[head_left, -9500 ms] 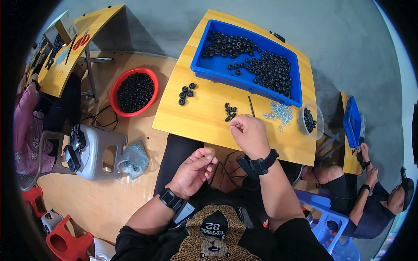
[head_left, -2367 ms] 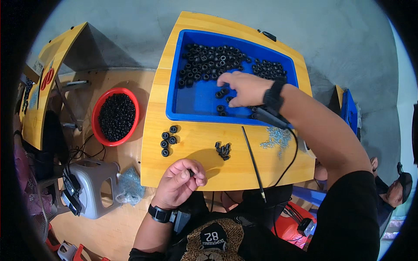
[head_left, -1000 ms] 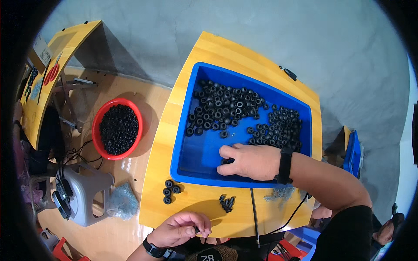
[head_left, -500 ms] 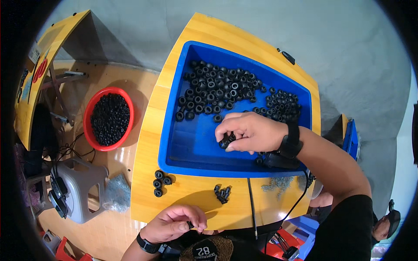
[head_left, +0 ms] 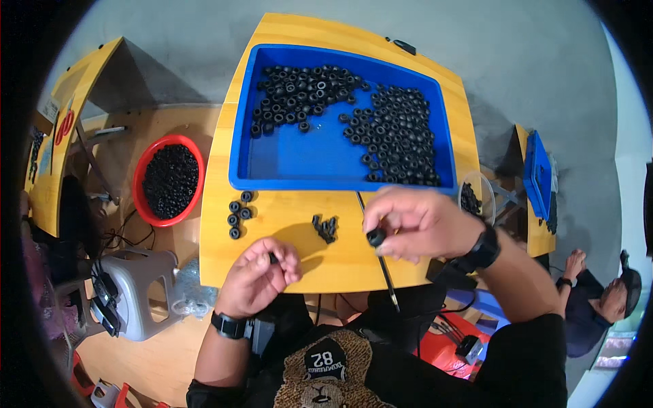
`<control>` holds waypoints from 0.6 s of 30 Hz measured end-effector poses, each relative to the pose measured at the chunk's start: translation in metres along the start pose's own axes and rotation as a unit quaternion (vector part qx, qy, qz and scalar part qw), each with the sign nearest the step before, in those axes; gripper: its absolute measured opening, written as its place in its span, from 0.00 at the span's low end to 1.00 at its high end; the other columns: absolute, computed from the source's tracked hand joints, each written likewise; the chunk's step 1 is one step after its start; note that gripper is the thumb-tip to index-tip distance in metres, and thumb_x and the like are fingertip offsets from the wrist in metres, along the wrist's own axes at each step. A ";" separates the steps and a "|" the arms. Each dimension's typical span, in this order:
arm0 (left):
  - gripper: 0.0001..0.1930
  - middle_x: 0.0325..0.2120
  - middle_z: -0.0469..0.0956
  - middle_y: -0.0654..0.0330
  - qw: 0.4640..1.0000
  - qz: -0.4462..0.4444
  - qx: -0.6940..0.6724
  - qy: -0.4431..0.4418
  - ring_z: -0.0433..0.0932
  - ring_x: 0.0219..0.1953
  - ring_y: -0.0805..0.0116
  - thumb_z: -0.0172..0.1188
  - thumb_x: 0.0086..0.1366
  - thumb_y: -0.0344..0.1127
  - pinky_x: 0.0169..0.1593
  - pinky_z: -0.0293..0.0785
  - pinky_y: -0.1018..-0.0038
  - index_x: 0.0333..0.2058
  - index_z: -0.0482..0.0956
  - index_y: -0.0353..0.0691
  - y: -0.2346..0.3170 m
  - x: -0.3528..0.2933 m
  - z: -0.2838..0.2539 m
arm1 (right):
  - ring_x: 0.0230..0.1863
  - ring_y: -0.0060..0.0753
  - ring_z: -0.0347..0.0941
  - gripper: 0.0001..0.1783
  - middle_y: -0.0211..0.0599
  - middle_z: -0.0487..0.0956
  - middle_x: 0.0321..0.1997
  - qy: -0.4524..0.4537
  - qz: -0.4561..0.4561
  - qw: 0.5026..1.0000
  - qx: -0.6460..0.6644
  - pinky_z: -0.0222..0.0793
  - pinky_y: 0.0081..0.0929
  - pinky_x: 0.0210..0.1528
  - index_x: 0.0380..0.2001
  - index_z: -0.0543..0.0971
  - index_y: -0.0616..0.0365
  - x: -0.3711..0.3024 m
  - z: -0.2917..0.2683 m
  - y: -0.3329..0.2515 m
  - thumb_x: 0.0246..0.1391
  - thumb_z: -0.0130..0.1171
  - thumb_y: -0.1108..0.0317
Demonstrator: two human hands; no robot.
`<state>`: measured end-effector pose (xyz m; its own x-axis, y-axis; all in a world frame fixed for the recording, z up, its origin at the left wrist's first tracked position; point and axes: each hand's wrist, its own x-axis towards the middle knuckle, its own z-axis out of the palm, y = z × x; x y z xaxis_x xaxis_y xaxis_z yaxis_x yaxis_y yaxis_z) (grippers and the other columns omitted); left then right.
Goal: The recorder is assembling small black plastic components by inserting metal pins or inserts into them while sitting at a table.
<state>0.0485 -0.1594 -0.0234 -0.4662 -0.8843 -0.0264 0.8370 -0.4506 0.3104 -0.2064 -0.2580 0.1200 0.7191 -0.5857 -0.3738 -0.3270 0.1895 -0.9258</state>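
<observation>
My right hand [head_left: 432,221] pinches a round black cap [head_left: 375,236] with a hollow end, above the near edge of the yellow table. Left of it, my left hand [head_left: 252,282] is closed, palm up, with a small black piece [head_left: 273,258] between thumb and fingers. Beyond both hands is a blue tray [head_left: 299,184] with many round black caps heaped in two groups. On the table in front of the tray lie several black caps [head_left: 234,219] at the left and a small pile of slim black pieces [head_left: 326,228] nearer the middle.
A thin dark rod [head_left: 386,272] crosses the table's near edge beside my right hand. A clear tub [head_left: 486,197] of black parts stands at the table's right. On the floor at left are a red basin [head_left: 139,197] and a grey stool [head_left: 136,262]. Another person [head_left: 592,306] is at far right.
My right hand has come out of the blue tray toward me with a black cap. My left hand has risen over the table's near edge. The whole view has shifted.
</observation>
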 end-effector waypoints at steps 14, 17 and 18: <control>0.10 0.34 0.70 0.63 0.994 0.040 0.087 0.060 0.68 0.37 0.72 0.51 0.67 0.43 0.42 0.67 0.74 0.38 0.70 0.43 -0.009 -0.006 0.007 | 0.38 0.47 0.70 0.14 0.44 0.72 0.34 0.280 -0.055 0.905 -0.314 0.67 0.35 0.41 0.37 0.75 0.57 0.007 0.070 0.101 0.43 0.59 0.77; 0.10 0.34 0.70 0.63 0.995 0.038 0.081 0.053 0.68 0.37 0.71 0.51 0.67 0.43 0.42 0.67 0.74 0.38 0.70 0.43 -0.009 -0.006 0.007 | 0.38 0.49 0.69 0.14 0.45 0.69 0.35 0.314 -0.044 0.885 -0.341 0.67 0.37 0.41 0.37 0.76 0.57 0.012 0.070 0.095 0.43 0.57 0.79; 0.10 0.34 0.70 0.63 0.995 0.036 0.079 0.054 0.68 0.37 0.71 0.51 0.67 0.43 0.42 0.67 0.74 0.38 0.70 0.43 -0.009 -0.006 0.008 | 0.38 0.49 0.69 0.14 0.45 0.69 0.35 0.313 -0.041 0.886 -0.341 0.67 0.37 0.41 0.37 0.76 0.57 0.014 0.069 0.094 0.43 0.57 0.79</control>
<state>0.0416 -0.1490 -0.0188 -0.3659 -0.9254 -0.0987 0.8079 -0.3685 0.4599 -0.1845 -0.1939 0.0237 0.3464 -0.9381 -0.0059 -0.7367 -0.2682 -0.6207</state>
